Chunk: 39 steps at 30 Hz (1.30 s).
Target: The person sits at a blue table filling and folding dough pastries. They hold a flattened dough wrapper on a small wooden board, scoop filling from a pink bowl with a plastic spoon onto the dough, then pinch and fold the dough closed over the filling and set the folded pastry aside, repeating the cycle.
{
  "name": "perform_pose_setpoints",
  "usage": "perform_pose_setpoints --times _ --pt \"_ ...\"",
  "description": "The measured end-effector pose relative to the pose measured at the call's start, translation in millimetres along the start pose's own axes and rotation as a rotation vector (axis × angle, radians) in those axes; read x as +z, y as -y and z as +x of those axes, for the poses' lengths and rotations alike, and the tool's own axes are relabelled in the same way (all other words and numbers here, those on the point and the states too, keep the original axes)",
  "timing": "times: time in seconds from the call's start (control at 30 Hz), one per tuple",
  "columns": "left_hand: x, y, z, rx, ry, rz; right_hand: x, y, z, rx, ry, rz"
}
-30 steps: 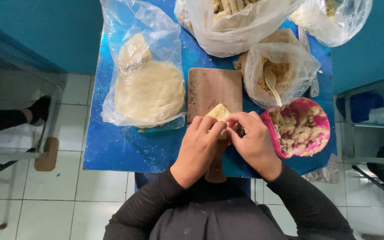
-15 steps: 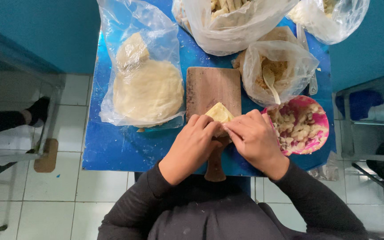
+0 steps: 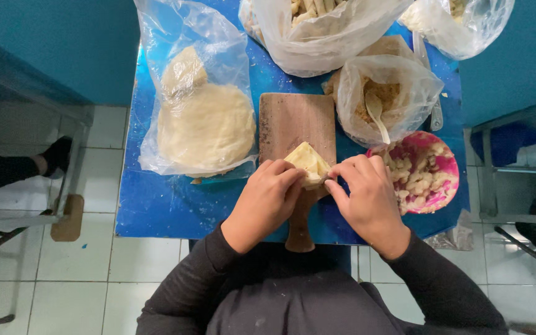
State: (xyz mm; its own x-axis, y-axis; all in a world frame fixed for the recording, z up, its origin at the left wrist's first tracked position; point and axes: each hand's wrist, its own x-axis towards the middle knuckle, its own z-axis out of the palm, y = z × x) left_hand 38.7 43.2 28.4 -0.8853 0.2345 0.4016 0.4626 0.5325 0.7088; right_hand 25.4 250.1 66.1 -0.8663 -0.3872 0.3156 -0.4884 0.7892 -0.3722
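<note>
A small pale folded piece of dough (image 3: 307,161) lies on a wooden board (image 3: 293,121) on the blue table (image 3: 169,201). My left hand (image 3: 267,201) grips its near left side with curled fingers. My right hand (image 3: 367,195) pinches its right edge between thumb and fingertips. The board's handle (image 3: 299,229) runs toward me between my wrists. The near part of the dough is hidden under my fingers.
A clear bag with a large mass of dough (image 3: 203,127) lies left of the board. A bag with crumbly filling and a spoon (image 3: 383,93) sits right of it, above a pink bowl of pale chunks (image 3: 420,174). More bags (image 3: 324,28) stand behind. Someone's shoe (image 3: 54,158) is at left.
Both hands stay on the dough piece over the board; the fingers have shifted slightly along its edges, and more of the folded piece shows beyond my fingertips.
</note>
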Motion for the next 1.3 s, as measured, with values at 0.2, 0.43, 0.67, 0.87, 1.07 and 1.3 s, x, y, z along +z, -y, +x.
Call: perform_pose_setpoints --times 0.2,0.43,0.67,0.87,1.07,1.3 --pt "-4 -4 -1 0.011 0.012 -0.015 2 -1 4 0.006 0.013 0.163" --pt "-2 -12 -7 0.048 0.019 0.099 13 -1 4 0.025 -0.021 0.074" --pt "2 -11 -10 0.068 0.058 0.178 15 8 6 -0.012 -0.045 -0.002" --pt "5 -10 -11 0.09 0.039 0.231 16 1 4 0.038 -0.029 0.019" --pt "5 -9 -11 0.101 0.032 0.223 12 -15 1 0.072 0.025 0.184" --pt "4 -12 -11 0.112 0.013 0.239 18 -8 3 0.069 0.042 0.256"
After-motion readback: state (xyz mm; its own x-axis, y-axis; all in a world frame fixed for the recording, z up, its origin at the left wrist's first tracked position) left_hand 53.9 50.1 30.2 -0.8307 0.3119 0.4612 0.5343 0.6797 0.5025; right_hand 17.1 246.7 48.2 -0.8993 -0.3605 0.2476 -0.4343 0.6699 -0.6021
